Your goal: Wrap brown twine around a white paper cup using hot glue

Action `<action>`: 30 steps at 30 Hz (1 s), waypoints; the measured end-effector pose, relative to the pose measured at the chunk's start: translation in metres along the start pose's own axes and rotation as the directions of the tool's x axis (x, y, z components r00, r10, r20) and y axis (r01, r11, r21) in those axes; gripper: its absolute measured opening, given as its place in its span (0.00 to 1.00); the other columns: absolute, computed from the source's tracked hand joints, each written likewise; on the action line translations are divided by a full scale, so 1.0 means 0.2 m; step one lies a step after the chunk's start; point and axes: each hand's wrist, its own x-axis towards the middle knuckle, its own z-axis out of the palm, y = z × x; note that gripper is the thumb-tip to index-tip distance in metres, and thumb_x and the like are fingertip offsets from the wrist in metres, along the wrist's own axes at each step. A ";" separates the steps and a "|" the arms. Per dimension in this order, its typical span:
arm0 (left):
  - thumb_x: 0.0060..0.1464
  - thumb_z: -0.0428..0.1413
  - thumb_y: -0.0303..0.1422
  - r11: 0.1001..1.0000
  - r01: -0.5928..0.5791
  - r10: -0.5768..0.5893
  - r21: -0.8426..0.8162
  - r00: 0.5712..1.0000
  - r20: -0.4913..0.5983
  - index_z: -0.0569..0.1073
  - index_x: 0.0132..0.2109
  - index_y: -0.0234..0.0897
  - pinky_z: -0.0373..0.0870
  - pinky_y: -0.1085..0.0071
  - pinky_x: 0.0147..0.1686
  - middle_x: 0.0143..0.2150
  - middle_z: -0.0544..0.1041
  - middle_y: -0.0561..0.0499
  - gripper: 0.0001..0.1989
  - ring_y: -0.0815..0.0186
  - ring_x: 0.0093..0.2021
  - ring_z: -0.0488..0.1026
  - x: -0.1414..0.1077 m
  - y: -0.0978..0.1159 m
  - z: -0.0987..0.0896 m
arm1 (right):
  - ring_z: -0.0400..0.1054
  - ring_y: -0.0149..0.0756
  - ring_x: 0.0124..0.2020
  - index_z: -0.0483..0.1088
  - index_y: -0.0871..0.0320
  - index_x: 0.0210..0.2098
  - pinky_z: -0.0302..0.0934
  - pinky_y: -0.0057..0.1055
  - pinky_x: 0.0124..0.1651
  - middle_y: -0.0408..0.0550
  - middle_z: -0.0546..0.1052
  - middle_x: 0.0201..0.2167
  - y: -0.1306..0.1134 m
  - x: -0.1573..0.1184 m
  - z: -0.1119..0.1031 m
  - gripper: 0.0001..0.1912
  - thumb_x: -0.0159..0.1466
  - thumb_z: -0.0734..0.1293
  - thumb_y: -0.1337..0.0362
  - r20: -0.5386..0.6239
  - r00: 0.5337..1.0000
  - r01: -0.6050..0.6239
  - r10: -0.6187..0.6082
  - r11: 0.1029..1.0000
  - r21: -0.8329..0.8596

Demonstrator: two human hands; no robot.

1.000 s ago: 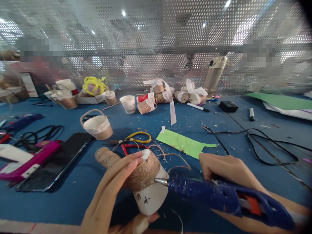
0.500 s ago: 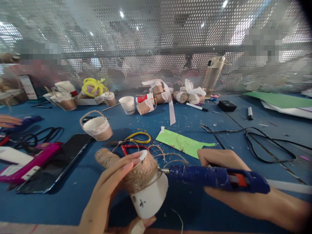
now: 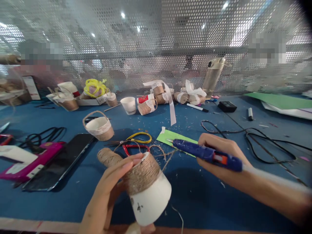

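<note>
A white paper cup (image 3: 152, 198), its upper part wound with brown twine, is tilted in my left hand (image 3: 107, 188), fingers at its rim and thumb at the lower end. My right hand (image 3: 221, 152) grips a blue glue gun (image 3: 207, 154), whose nozzle points left over a green paper strip (image 3: 181, 141). A loose strand of twine (image 3: 169, 161) runs up from the cup toward the strip. Behind the cup lie a twine roll (image 3: 108, 157) and scissors (image 3: 138, 139) with yellow and red handles.
A twine-handled cup (image 3: 99, 128), a dark phone (image 3: 59, 162) and a magenta device (image 3: 36, 159) are on the left. Behind stand more cups (image 3: 128, 105) and a bottle (image 3: 213, 78). A black cable (image 3: 253, 136) lies at right, near a black box (image 3: 227, 106).
The glue gun's nozzle has left the cup and moved up and right with my right hand. The other person's hand at the left edge and the blue object beneath it are gone from view.
</note>
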 end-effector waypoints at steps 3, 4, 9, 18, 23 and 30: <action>0.54 0.63 0.46 0.998 0.015 -0.016 -0.067 1.000 -0.022 0.65 0.64 0.56 0.83 0.62 0.49 0.64 0.69 0.50 0.32 0.48 0.62 0.70 0.00 0.00 0.01 | 0.64 0.34 0.29 0.65 0.55 0.40 0.58 0.30 0.33 0.46 0.74 0.35 0.06 0.03 0.00 0.08 0.60 0.65 0.67 0.002 0.995 0.102 -0.104 0.975 -0.198; 0.54 0.64 0.46 0.996 0.030 -0.032 -0.085 0.999 -0.023 0.65 0.63 0.56 0.83 0.62 0.49 0.64 0.69 0.50 0.31 0.48 0.62 0.70 0.00 0.00 0.02 | 0.67 0.35 0.32 0.66 0.55 0.44 0.60 0.31 0.35 0.48 0.75 0.39 0.08 0.04 0.00 0.11 0.61 0.65 0.67 0.029 0.996 0.092 -0.088 0.970 -0.226; 0.53 0.64 0.45 0.992 0.049 -0.046 -0.117 0.999 0.021 0.66 0.63 0.57 0.81 0.56 0.53 0.64 0.69 0.49 0.32 0.47 0.62 0.70 0.00 -0.01 0.00 | 0.74 0.43 0.44 0.68 0.56 0.54 0.67 0.37 0.46 0.53 0.77 0.49 0.14 0.08 0.01 0.22 0.59 0.67 0.70 0.160 0.986 -0.005 0.049 0.965 -0.262; 0.53 0.64 0.47 0.998 0.013 -0.008 -0.058 0.996 0.086 0.66 0.63 0.52 0.76 0.57 0.59 0.63 0.70 0.46 0.32 0.49 0.62 0.70 0.01 -0.01 -0.01 | 0.60 0.43 0.65 0.61 0.56 0.62 0.56 0.45 0.67 0.55 0.69 0.61 -0.02 0.03 0.03 0.29 0.62 0.61 0.76 0.111 0.947 0.313 -0.302 0.946 -0.091; 0.52 0.64 0.47 0.999 -0.049 0.051 -0.024 0.994 0.094 0.66 0.63 0.51 0.74 0.54 0.60 0.60 0.71 0.44 0.33 0.48 0.61 0.71 0.01 -0.02 -0.01 | 0.67 0.36 0.58 0.55 0.60 0.66 0.62 0.36 0.63 0.54 0.74 0.54 -0.13 0.01 0.09 0.34 0.61 0.64 0.77 0.309 0.887 0.288 -0.343 0.934 0.210; 0.50 0.67 0.45 0.998 -0.057 0.050 0.036 0.983 0.177 0.63 0.65 0.51 0.73 0.54 0.60 0.63 0.69 0.45 0.38 0.48 0.62 0.70 0.02 -0.06 -0.07 | 0.65 0.30 0.33 0.73 0.58 0.35 0.61 0.39 0.60 0.40 0.71 0.27 -0.12 0.05 0.06 0.05 0.68 0.67 0.65 0.228 0.915 0.232 -0.332 0.898 0.374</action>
